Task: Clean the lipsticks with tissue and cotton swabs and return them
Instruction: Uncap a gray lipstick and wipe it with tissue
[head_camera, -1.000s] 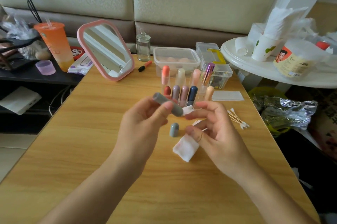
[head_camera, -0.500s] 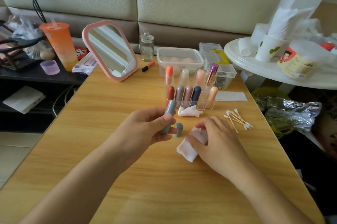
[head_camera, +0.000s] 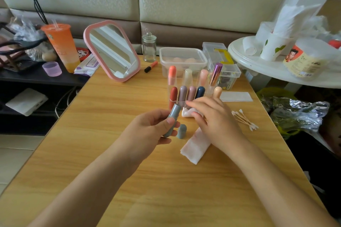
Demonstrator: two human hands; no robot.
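At the middle of the table [head_camera: 110, 153] we hold a grey lipstick [head_camera: 175, 116] in our left hand [head_camera: 147, 132]. Thumb and fingers are curled round its lower half, and the uncapped tube leans with its top toward one o'clock. Its cap [head_camera: 181, 131] stands upright on the wood just beside the tube's base, at three o'clock of it.

Our right hand [head_camera: 217, 121] reaches toward eleven o'clock with the fingers straight and loosely spread. It hangs over a crumpled wad [head_camera: 186, 112] of white paper, and the thumb tip lies against the wad's right edge. The wad sits at the foot of the rack [head_camera: 208, 89], touching its front.

A folded tissue [head_camera: 193, 150] lies flat at five o'clock of the cap, its far end hidden under our right wrist. The swabs [head_camera: 243, 120] lie in a loose bundle at three o'clock of the right hand, near it but apart.

At twelve o'clock of both hands, the clear rack holds the other lipsticks [head_camera: 173, 95] in two rows. In front stand red, mauve, pink, navy and peach. Behind are coral, cream and pale pink, with a metallic purple one leaning at the right.

Beyond the rack, at twelve o'clock, stands a lidded box [head_camera: 182, 57]. A glass jar [head_camera: 149, 47] is at eleven o'clock, and a pink-framed mirror [head_camera: 112, 51], tilted back, at ten. An orange cup [head_camera: 61, 46] stands on a dark shelf off the table's far left corner.
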